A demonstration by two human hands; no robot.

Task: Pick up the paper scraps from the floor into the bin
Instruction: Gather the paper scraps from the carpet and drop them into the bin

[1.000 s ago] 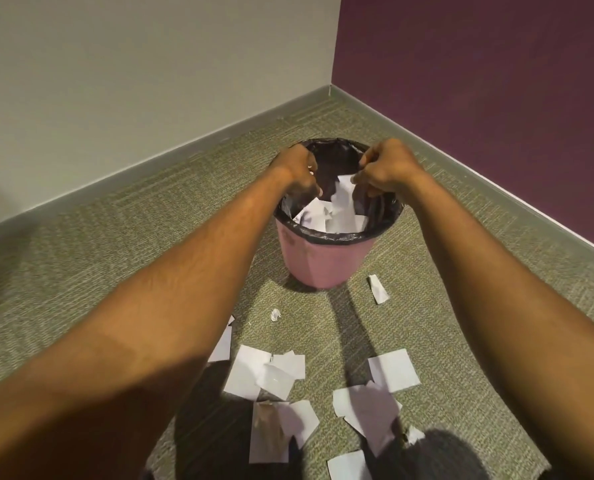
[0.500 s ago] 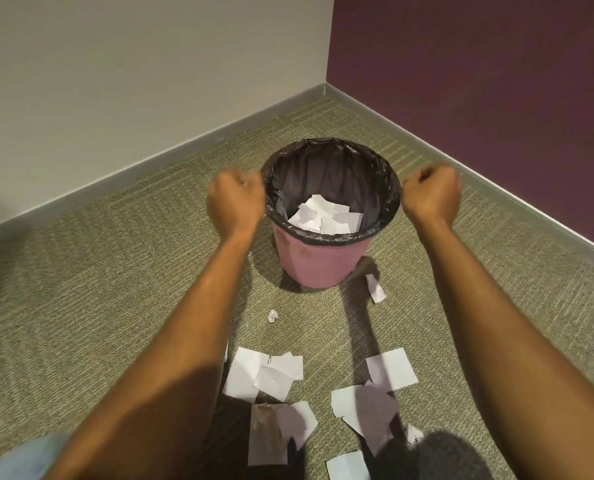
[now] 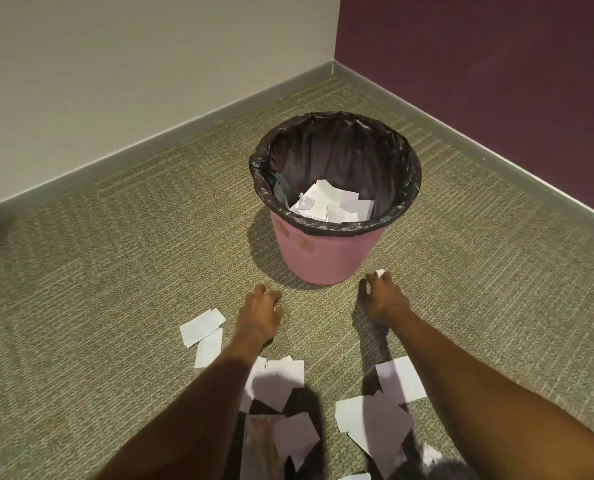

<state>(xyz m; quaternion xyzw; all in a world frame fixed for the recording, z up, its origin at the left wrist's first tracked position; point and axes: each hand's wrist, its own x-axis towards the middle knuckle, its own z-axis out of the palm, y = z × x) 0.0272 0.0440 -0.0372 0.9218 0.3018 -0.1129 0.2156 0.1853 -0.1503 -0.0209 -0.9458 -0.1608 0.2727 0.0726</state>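
A pink bin (image 3: 326,258) with a black liner (image 3: 337,150) stands on the carpet and holds several white paper scraps (image 3: 330,206). My right hand (image 3: 384,301) is down on the floor just right of the bin's base, fingertips pinched on a small white scrap (image 3: 379,273). My left hand (image 3: 259,315) rests on the carpet in front of the bin with its fingers curled downward; whatever lies under them is hidden. Several more white scraps lie nearer to me: two at the left (image 3: 202,329), a pile (image 3: 276,382) under my left forearm, and others (image 3: 397,381) beside my right forearm.
The bin sits in a corner where a beige wall (image 3: 133,64) meets a dark purple wall (image 3: 479,46), with a grey baseboard (image 3: 150,150) along both. Green-grey carpet (image 3: 98,289) stretches away to the left and right of the bin.
Both hands let paper fall into the bin, drew back from its rim and dropped to the floor in front of it. The right fingertips now pinch a small scrap.
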